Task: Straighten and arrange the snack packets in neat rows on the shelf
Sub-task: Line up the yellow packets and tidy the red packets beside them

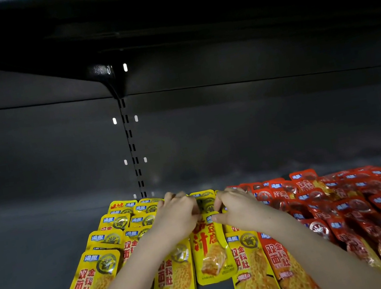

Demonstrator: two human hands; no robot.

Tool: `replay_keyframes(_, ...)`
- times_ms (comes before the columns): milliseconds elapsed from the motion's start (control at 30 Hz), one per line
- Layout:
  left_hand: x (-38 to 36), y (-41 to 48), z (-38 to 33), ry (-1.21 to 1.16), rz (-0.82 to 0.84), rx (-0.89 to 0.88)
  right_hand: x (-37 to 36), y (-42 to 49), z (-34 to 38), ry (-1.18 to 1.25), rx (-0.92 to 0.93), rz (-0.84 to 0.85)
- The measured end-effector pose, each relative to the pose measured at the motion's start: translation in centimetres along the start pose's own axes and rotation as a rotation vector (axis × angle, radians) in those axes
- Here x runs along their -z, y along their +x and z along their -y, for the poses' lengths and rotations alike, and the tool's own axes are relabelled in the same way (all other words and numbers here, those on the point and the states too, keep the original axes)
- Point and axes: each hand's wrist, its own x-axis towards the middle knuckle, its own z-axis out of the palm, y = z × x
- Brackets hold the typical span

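Currently pinching the top edge of the odd packet (211,255), as far as can be told: left hand (180,213) curled at its upper left corner, right hand (236,206) curled at its upper right, with fingertips almost meeting over the packet just behind. Hard to tell whether that rear packet is gripped as well. Lying flat on the shelf (37,247) in the middle column, lower end toward the camera, slightly skewed.

Left of the odd packet, yellow packets (91,281) overlapped in two leaning columns. Right of it, one more yellow column, then red packets (366,223) shingled in a broad, looser mass. Straight behind it, the upright (133,149) on the back wall.

Judged risks from here:
- Pulling harder with one hand and twisting the odd packet further off line.
- Dragging the rear packet along, being overlapped and slick.
- Brushing the columns either side of it with a forearm (131,277) and fanning them out.
- Tugging hastily and sliding the whole middle column forward out of its row.

Also different in artwork from its neighbours, so possibly misplaced, and liable to spoil the row even once straightened.
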Motion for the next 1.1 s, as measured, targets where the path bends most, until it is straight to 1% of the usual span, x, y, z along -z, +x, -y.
replay_keyframes(200, 0.0, -0.3, -0.3, -0.020, 0.046, -0.064, -0.5, -0.4, 0.2, -0.018, 0.007, -0.019)
replay_keyframes(300, 0.2, -0.6, -0.5, -0.009, 0.034, -0.088, 0.0, -1.1, 0.5, -0.024, 0.017, -0.079)
replay_keyframes(433, 0.7, -1.7, -1.1, 0.067, 0.044, -0.136, 0.8, -3.8, 0.5, -0.057, 0.061, -0.173)
replay_keyframes(533, 0.7, -2.8, -2.1, 0.094, 0.065, -0.186, 0.5, -6.7, 0.2, -0.080, 0.112, -0.181)
replay_keyframes(600, 0.6, -3.4, -3.1, 0.070, 0.048, -0.210, -0.1, -8.2, -0.1, -0.098, 0.147, -0.200)
replay_keyframes(667, 0.5, -3.4, -4.2, 0.053, 0.003, -0.228, -0.3, -8.9, -0.7, -0.064, 0.164, -0.248)
replay_keyframes(800, -0.2, -3.1, -6.6, 0.027, -0.085, -0.251, -0.4, -9.3, -2.9, -0.017, 0.115, -0.330)
replay_keyframes(933, -1.2, -2.9, -9.4, 0.065, -0.065, -0.211, 0.1, -10.0, -5.7, -0.054, 0.042, -0.356)
replay_keyframes(1033, -2.2, -2.3, -10.5, 0.076, -0.046, -0.096, 0.5, -10.6, -7.9, -0.051, -0.008, -0.306)
replay_keyframes(1100, -2.6, -1.6, -10.2, 0.060, -0.061, 0.006, 0.9, -10.6, -8.7, -0.013, -0.004, -0.286)
